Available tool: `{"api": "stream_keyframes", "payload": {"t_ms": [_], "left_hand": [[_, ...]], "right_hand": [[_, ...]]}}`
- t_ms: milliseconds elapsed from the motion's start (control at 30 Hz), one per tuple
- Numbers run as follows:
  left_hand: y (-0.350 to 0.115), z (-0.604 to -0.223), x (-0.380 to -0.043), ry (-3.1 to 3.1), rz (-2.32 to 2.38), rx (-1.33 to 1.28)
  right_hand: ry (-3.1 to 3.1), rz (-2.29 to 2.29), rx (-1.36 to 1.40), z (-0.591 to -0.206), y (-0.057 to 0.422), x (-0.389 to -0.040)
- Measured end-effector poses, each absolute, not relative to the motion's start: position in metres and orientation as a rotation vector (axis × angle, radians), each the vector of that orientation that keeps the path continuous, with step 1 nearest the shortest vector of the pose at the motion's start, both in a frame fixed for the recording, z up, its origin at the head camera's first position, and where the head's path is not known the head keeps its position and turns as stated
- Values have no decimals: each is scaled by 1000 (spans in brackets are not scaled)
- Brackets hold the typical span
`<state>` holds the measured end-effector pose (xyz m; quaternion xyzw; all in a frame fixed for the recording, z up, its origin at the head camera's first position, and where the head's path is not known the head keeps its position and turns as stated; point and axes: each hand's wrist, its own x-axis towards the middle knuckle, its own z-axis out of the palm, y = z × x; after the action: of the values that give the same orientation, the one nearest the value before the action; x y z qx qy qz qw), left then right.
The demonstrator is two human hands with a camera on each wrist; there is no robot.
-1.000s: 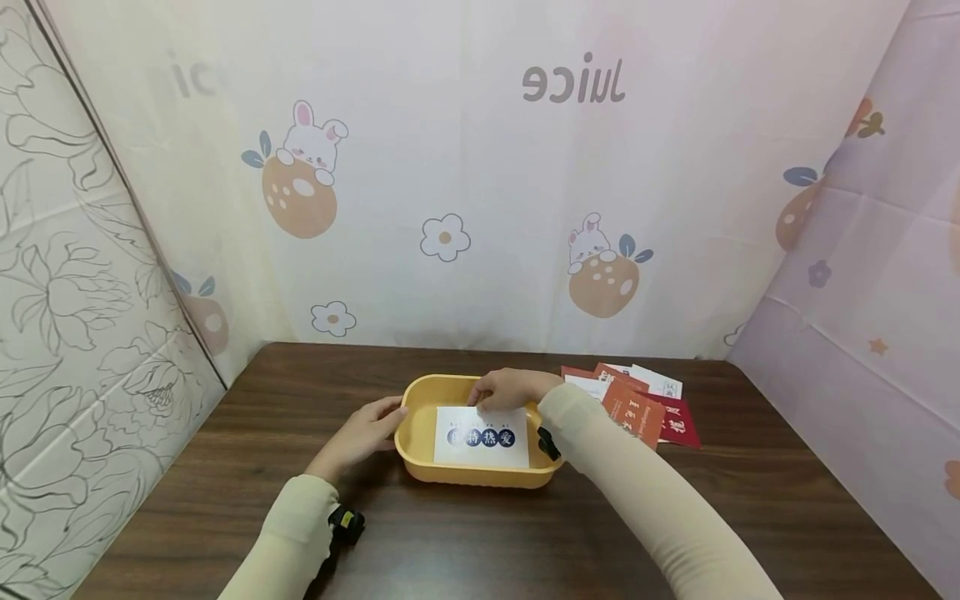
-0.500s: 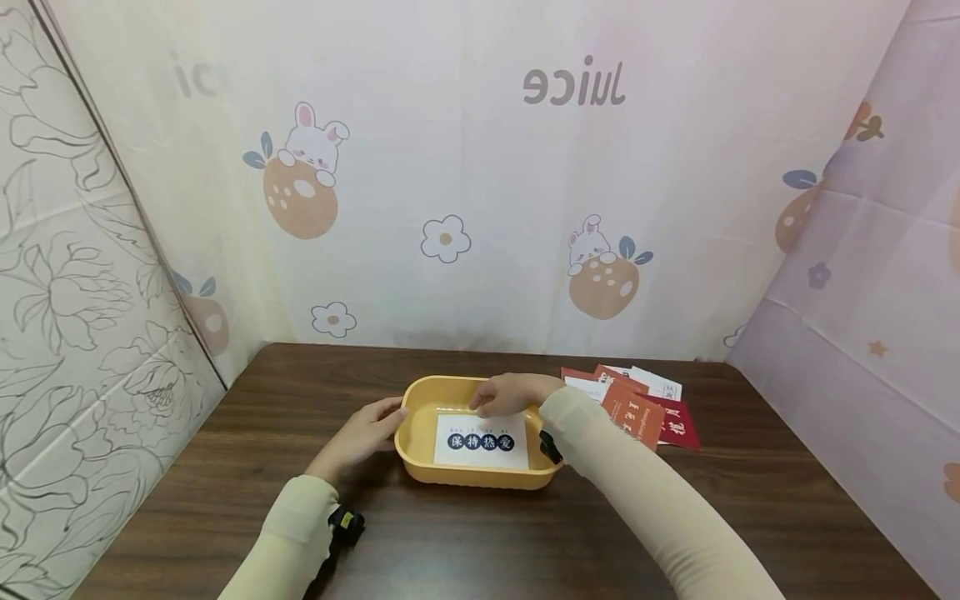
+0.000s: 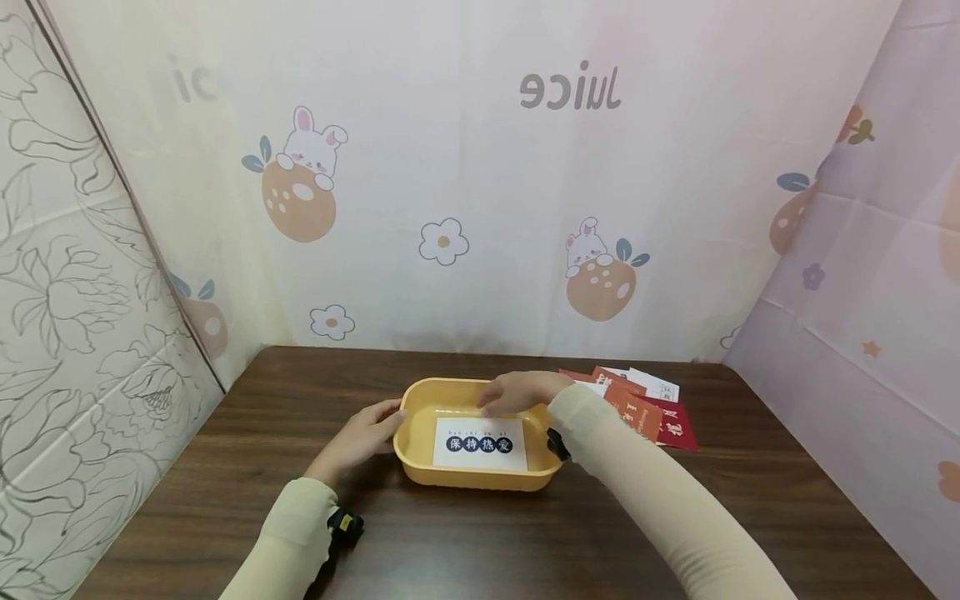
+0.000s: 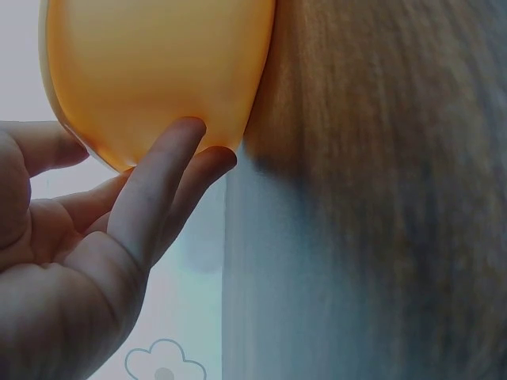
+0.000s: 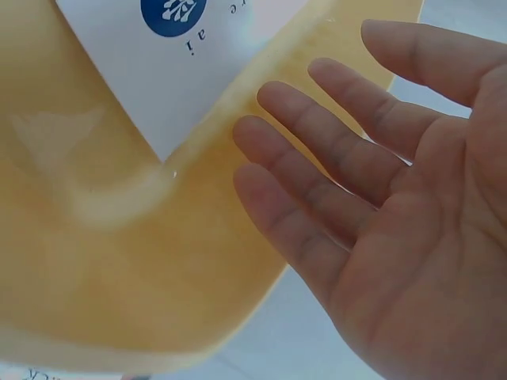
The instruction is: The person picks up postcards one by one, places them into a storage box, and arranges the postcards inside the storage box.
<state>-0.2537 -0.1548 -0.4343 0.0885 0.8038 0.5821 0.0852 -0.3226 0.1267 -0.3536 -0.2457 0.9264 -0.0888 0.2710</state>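
A yellow plastic basin [image 3: 480,479] stands on the table with a white card [image 3: 450,460] lying flat inside. The card bears dark blue round spots with white characters. At the basin's left end my left hand [image 3: 365,433] holds the rim, several fingertips [image 4: 190,131] against the outer wall and one digit at the edge. My right hand [image 3: 517,393] hovers over the far side of the basin. In the right wrist view its fingers [image 5: 317,150] are spread and relaxed, apart from the card's corner, with nothing in them.
To the right of the basin, partly behind the right forearm, lies a loose pile of red, orange and white cards [image 3: 637,412]. The brown wooden table [image 3: 300,383] ends at a printed curtain [image 3: 465,167] behind, with more curtains at both sides.
The right hand has let go of the white card's far edge and lifted slightly to the right. The card has settled flat in the basin. The left hand has stayed put.
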Motion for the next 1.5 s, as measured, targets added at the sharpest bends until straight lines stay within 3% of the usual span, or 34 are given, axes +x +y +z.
{"api": "stream_keyframes", "payload": {"t_ms": [567,1500], "left_hand": [[-154,-435,-253,2362,1757,281],[-154,-433,-253,2380,1745,270]], "right_hand": [[2556,-454,-791,-334,181,-319],[2590,-492,-519,-348,294,-313]]}}
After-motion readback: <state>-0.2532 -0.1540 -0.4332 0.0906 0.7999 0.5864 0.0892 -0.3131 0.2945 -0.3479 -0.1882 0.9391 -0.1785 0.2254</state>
